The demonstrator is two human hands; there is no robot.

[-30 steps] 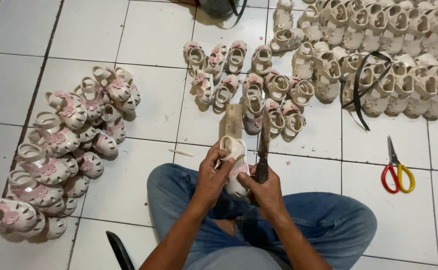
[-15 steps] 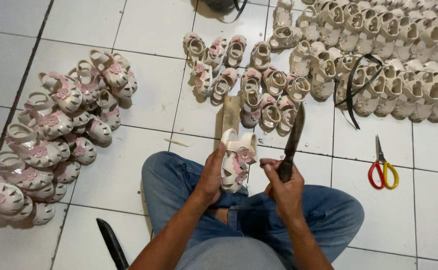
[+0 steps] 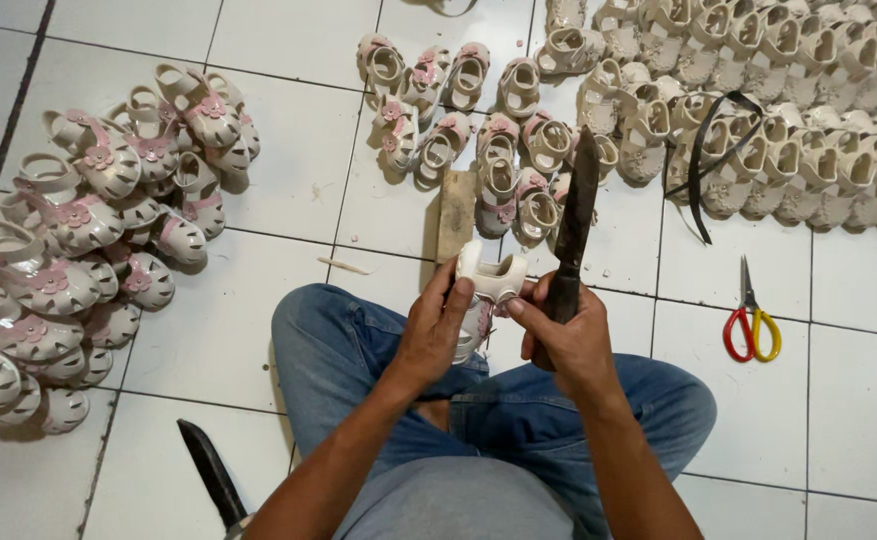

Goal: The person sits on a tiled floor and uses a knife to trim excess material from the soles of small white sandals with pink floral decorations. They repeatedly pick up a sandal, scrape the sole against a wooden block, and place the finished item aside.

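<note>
head view: left hand (image 3: 439, 330) fingers wrap white sandal (image 3: 489, 285); right hand (image 3: 569, 335) fist grips knife (image 3: 574, 230).

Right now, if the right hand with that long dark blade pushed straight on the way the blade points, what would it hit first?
The right hand holds the dark blade pointing away from the person. Its tip already overlaps the small pink-and-cream sandals on the tiled floor, so probably those first, though the blade's height above them is unclear.

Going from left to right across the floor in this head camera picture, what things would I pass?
Heap of white and pink sandals → left hand holding a white sandal → right hand gripping a dark blade → red and yellow scissors.
</note>
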